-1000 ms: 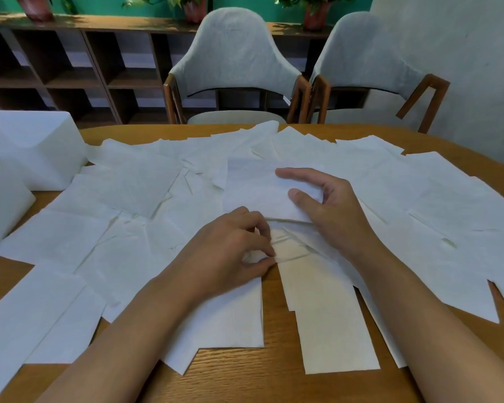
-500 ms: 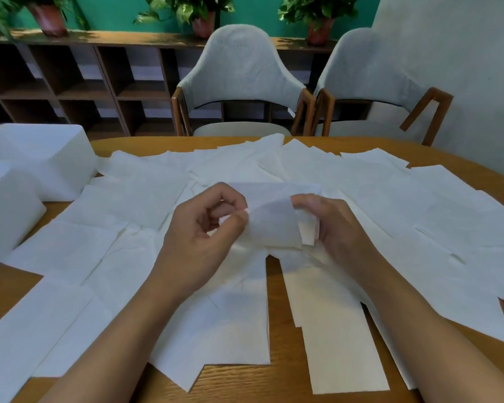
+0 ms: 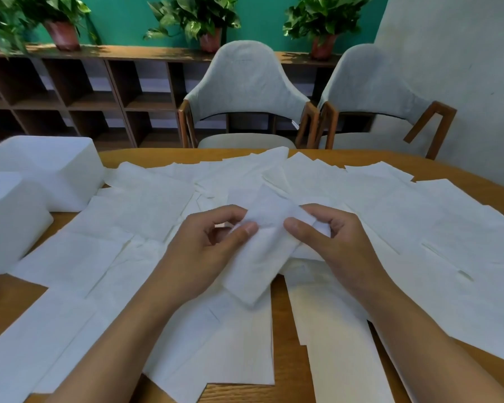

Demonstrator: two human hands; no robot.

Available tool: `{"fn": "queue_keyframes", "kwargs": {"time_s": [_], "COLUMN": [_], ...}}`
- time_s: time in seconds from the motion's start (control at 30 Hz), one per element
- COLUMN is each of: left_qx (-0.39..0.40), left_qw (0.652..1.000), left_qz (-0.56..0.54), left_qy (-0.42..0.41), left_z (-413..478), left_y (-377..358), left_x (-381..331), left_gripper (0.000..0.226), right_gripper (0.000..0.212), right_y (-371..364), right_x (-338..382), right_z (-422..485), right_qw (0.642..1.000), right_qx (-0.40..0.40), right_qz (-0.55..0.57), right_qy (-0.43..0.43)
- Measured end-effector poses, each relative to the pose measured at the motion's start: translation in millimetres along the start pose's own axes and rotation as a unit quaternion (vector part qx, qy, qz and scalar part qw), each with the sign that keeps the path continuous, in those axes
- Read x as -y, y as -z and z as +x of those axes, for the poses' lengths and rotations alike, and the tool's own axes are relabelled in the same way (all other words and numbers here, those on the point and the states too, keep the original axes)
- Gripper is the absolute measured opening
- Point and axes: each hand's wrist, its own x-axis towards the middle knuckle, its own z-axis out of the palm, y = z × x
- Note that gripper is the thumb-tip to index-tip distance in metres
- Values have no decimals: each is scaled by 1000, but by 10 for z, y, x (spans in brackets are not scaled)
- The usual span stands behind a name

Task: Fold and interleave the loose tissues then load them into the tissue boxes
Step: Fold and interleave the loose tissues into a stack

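Both hands meet over the middle of the bench (image 3: 281, 315). The left hand (image 3: 200, 254) pinches the left edge of a folded tissue (image 3: 259, 257) between thumb and curled fingers. The right hand (image 3: 342, 251) grips its right edge, with the thumb on top and the fingers curled behind. The folded tissue slants from the hands down toward the near edge, and its lower end hangs over the loose tissues (image 3: 146, 205). These overlap one another and cover most of the bench from the left edge to the right edge. Two white tissue boxes (image 3: 50, 170) stand at the far left corner, one just in front of the other. Past the far edge are two grey chairs (image 3: 245, 91), and behind them a wooden shelf (image 3: 99, 91) with potted plants (image 3: 198, 18) on top.
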Motion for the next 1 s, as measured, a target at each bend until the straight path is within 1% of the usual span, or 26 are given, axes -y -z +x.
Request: {"fn": "queue_keyframes", "kwargs": {"time_s": [0.07, 0.1, 0.13, 0.17, 0.2, 0.3, 0.4, 0.53, 0.6, 0.7, 0.83, 0.9, 0.93, 1.0], "left_qx": [17, 25, 31, 32, 32, 6, -15, 40, 45, 12, -9, -18, -29, -46], "left_qw": [998, 996, 995, 995, 995, 994, 992, 991, 991, 992, 992, 991, 988, 982], "left_qz": [60, 78, 88, 93, 94, 101, 112, 120, 113, 115, 109, 123, 138, 168], "left_qy": [-32, -33, -28, -24, -21, -30, -49, -49, -52, -56, -56, -59, -69, -78], "left_z": [15, 16, 13, 9, 4, -5, -2, -1, 0, 8, 8, 6, 11, 26], "left_y": [92, 123, 143, 156, 163, 153, 134, 157, 133, 90, 102, 77, 60, 40], "left_x": [3, 1, -12, -19, -33, -40, -35, -60, -63, -31, 11, 17, 22, 38], "left_gripper": [14, 14, 17, 22, 25, 28, 26, 30, 33, 31, 30, 29, 31, 38], "right_gripper": [45, 41, 33, 24, 20, 28, 37, 44, 45, 34, 27, 22, 22, 36], "right_y": [1, -11, -27, -52, -74, -135, -177, -164, -163, -207, -234, -228, -223, -203], "right_x": [5, 11, 16, 32, 48, 38, 1, -33, -13, 11, -36, -72, -85, -80], "right_z": [-3, -12, -28, -46, -66, -87, -83, -60, -73, -105, -99, -89, -85, -75], "right_qw": [999, 999, 998, 997, 997, 996, 994, 992, 992, 991, 992, 992, 992, 991], "right_qx": [11, 24, 37, 49, 58, 76, 81, 76, 96, 116, 95, 90, 91, 79], "right_qz": [-30, -39, -48, -54, -56, -52, -75, -96, -84, -66, -78, -84, -91, -105], "right_qy": [-11, -10, -7, -4, -2, -4, -9, 4, 9, -11, -12, -9, -1, 30]}}
